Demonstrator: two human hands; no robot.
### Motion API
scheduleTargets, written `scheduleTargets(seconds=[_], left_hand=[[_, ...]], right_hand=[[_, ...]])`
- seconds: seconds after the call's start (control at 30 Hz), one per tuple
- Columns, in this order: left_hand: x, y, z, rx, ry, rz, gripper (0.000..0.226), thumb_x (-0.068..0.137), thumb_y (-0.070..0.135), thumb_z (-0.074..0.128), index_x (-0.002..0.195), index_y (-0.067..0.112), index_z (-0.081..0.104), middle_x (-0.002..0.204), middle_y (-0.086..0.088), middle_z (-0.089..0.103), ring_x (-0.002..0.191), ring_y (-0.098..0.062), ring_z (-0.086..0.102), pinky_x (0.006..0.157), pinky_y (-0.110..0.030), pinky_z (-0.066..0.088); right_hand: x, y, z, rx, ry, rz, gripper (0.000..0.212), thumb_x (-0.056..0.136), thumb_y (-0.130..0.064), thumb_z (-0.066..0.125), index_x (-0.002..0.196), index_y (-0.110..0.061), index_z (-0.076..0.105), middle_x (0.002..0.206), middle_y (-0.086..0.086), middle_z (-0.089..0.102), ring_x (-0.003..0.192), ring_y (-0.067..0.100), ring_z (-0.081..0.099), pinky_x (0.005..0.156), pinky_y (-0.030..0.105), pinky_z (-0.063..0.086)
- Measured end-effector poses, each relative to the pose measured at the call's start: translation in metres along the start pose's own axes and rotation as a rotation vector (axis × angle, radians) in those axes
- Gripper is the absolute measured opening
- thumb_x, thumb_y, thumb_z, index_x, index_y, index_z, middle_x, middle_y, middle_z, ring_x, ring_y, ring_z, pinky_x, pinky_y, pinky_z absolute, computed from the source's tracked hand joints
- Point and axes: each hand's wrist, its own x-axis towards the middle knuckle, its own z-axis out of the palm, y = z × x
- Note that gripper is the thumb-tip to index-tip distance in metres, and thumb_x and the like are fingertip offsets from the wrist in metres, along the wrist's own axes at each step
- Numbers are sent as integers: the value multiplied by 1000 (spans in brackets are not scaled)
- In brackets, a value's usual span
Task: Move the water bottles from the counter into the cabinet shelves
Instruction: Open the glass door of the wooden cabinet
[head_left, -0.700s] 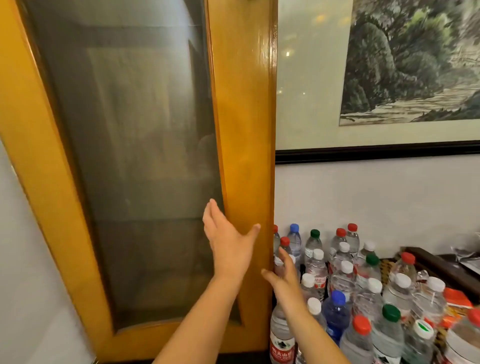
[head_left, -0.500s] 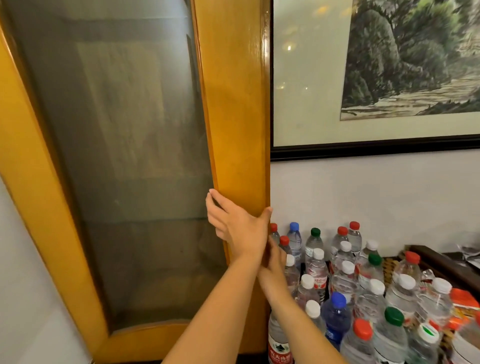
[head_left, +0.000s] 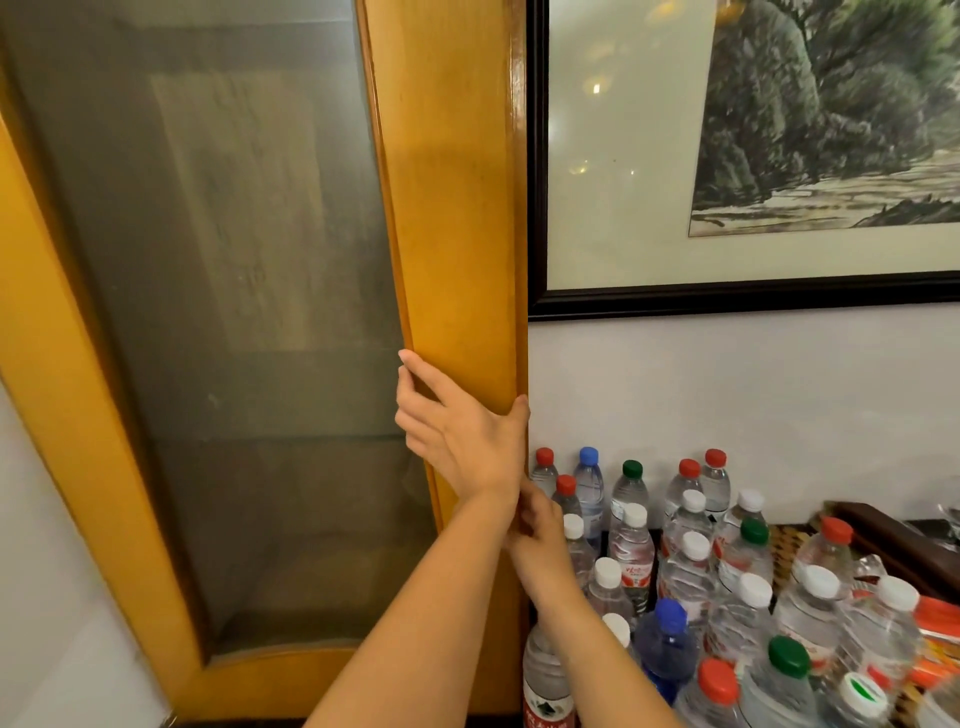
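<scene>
The left hand now clamps the right edge of the cabinet door, where 0.7 s ago it was spread flat before it. The right hand has moved behind the left wrist; I cannot tell its grip. The water bottles crowd the counter just right of the door, below a framed painting

The surface is showing only as a dark patterned strip at right. Bottles are standing upright on it, crowding together, caps red, white, blue and green. Orange packets are lying at right.
</scene>
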Motion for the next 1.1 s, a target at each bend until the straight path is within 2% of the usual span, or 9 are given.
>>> scheduleTargets(seconds=[0.1, 0.23, 0.33, 0.4, 0.47, 0.53, 0.6, 0.8, 1.1], left_hand=[[3, 2, -4, 61, -25, -25, 128, 58, 54, 78, 148, 10, -3, 142, -15, 22, 122, -31, 29, 98, -44, 33], [3, 9, -9, 73, -31, -60, 130, 56, 52, 80, 147, 13, -4, 140, -14, 22, 120, -31, 27, 97, -45, 33], [-4, 4, -14, 66, -9, -51, 131, 54, 54, 79, 147, 16, -4, 138, -13, 22, 118, -30, 26, 96, -44, 33], [-8, -1, -20, 71, 5, -25, 131, 54, 56, 78, 147, 17, -4, 138, -13, 22, 117, -30, 26, 95, -43, 34], [-11, -4, -26, 73, 0, 0, 130, 55, 57, 77, 147, 16, -4, 138, -13, 22, 117, -29, 27, 95, -42, 34], [-14, -5, -31, 73, -11, 21, 129, 57, 58, 76, 148, 15, -5, 138, -13, 22, 117, -28, 27, 95, -40, 35], [-17, -5, -36, 76, -18, 36, 127, 59, 57, 75, 148, 13, -5, 140, -13, 21, 118, -28, 27, 96, -40, 35], [-30, 1, -45, 77, -26, -15, 131, 60, 56, 77, 147, 10, -9, 149, -14, 13, 131, -33, 21, 106, -44, 28], [-48, -7, -76, 85, -56, 16, 129, 60, 48, 76, 147, 9, -12, 149, -15, 9, 127, -34, 22, 104, -43, 28]], right_hand=[[1, 1, -7, 41, -73, 51, 75, 81, -1, 65, 142, -25, 30, 146, 0, 30, 133, 21, 33, 102, 29, 33], [-4, 1, -5, 28, -71, 53, 80, 78, 0, 67, 142, -26, 27, 141, -4, 30, 131, 18, 33, 94, 25, 35], [-6, 7, -7, 51, -92, 38, 73, 75, 4, 68, 131, -28, 34, 119, -14, 40, 107, 1, 43, 77, 4, 41], [-8, 10, -10, 102, -109, 42, 66, 74, 9, 67, 119, -27, 35, 106, -19, 43, 92, -9, 43, 60, 0, 42], [-10, 9, -11, 106, -102, 45, 63, 75, 4, 69, 118, -29, 36, 107, -20, 45, 93, -6, 45, 66, 5, 46], [-14, 5, -9, -7, -98, 32, 63, 80, -10, 69, 130, -27, 36, 119, -16, 45, 109, 4, 46, 90, 21, 46], [-17, 1, -8, -126, -58, 15, 58, 85, -19, 64, 136, -19, 37, 131, -6, 48, 120, 13, 45, 100, 32, 42], [-31, -4, -7, -206, -12, -28, 43, 86, -19, 62, 125, -10, 47, 123, 8, 58, 115, 22, 54, 98, 37, 47], [-65, 2, -8, -139, -68, -86, 26, 81, -17, 68, 97, -19, 48, 98, 1, 58, 95, 17, 56, 83, 31, 48]])
